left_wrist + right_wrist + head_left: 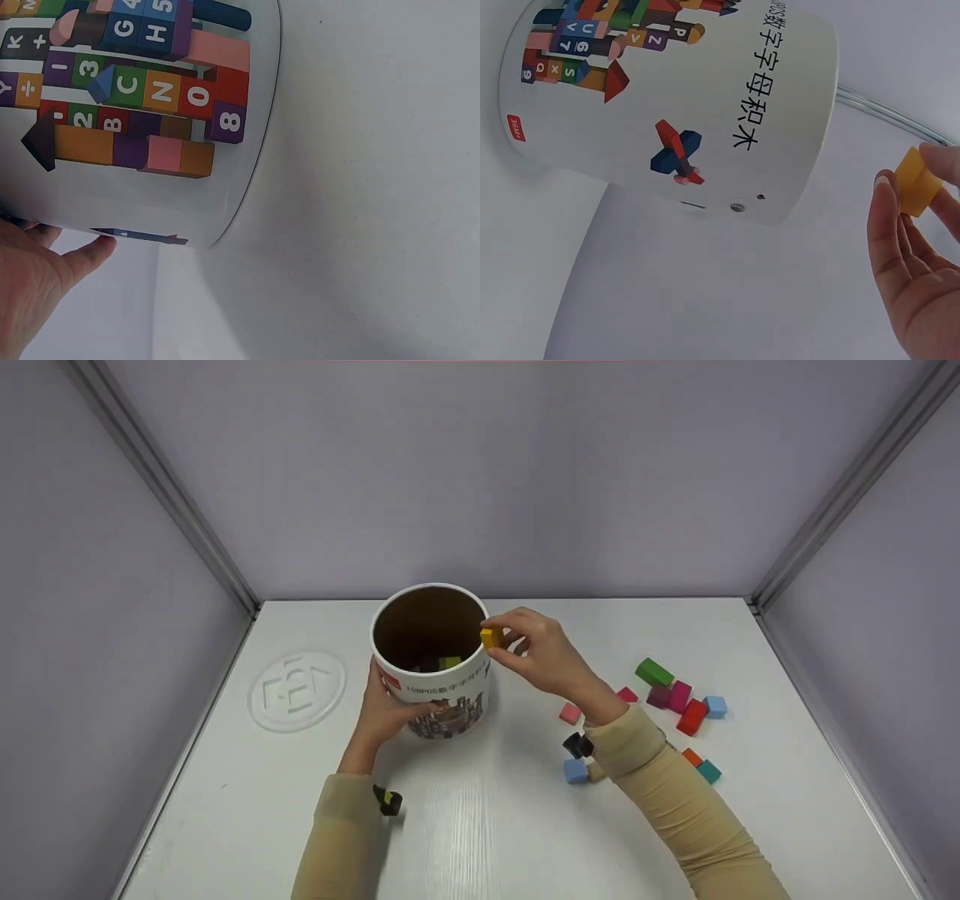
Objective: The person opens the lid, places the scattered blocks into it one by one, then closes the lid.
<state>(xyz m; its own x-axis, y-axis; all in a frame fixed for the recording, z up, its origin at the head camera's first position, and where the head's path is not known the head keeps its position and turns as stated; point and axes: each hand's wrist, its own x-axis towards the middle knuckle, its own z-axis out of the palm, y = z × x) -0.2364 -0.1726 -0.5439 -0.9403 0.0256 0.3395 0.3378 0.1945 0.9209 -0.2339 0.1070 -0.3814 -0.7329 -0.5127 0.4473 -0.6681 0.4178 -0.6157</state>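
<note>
A white printed bucket (465, 712) stands upright with its mouth uncovered, dark inside, and a yellow-green block (450, 662) shows at the bottom. My left hand (386, 709) holds the bucket's left side, thumb across the printed front; in the left wrist view the same hand (45, 277) lies along the wall. Between thumb and fingertips my right hand (544, 652) pinches a yellow block (490, 637) at the right of the bucket's rim. The right wrist view shows this yellow block (916, 182) in the fingers, beside the bucket (705, 105) and apart from its wall.
Loose coloured blocks lie to the right, among them a green block (654, 672), a red block (692, 717) and a teal block (709, 771). A light blue block (576, 771) sits near the right sleeve. At left is a clear round lid (296, 691). Panels enclose the white table (465, 840).
</note>
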